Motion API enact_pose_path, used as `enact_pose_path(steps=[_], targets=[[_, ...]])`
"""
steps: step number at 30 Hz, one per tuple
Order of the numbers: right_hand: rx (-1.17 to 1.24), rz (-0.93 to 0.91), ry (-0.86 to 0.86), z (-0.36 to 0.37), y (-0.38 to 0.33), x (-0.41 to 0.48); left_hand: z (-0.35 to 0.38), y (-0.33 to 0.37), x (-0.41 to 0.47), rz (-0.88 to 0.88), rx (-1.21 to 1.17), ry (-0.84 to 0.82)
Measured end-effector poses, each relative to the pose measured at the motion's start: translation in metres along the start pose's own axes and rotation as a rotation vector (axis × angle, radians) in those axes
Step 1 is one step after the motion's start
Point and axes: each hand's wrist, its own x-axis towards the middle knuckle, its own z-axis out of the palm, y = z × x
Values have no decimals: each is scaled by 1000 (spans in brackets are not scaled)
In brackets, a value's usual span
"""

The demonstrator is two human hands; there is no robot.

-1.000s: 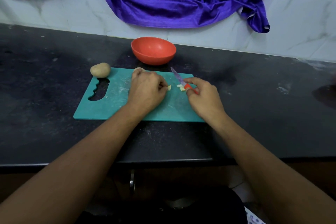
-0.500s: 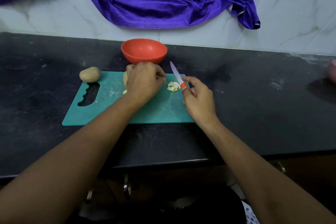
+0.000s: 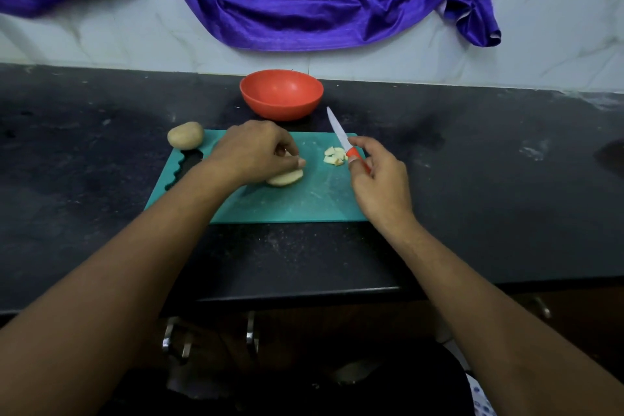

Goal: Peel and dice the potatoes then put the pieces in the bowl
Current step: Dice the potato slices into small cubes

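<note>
Half the peeled potato (image 3: 285,178) hides under the left grip (image 3: 251,152) holding it; right grip (image 3: 380,179) pinches knife (image 3: 341,135).

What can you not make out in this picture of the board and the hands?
Head view only:
The potato piece is partly hidden under the left hand.
The knife handle has its rear end hidden inside the right hand.
The diced pieces are too small to count.
The dark patch on the counter is cut off by the right edge.
</note>
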Motion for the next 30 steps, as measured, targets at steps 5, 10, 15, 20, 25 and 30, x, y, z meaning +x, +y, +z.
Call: enact_pose_path(steps=[5,10,15,20,25,30], targets=[[0,-13,-7,-1,0,-2,-8,6,-6,19,49,-94],[-20,-21,-15,-1,-1,-1,-12,2,-26,47,96,-133],[-26,-20,-18,-3,-3,-3,1,5,-24,16,34,-55],[-32,-16,-42,-6,-7,-5,20,23,-16,10,-5,47],[-61,6,-213,-20,-13,-4,43,30,-25,-9,-76,239],[-227,-20,-299,-43,-25,-13,49,26,-29,-4,-74,310]])
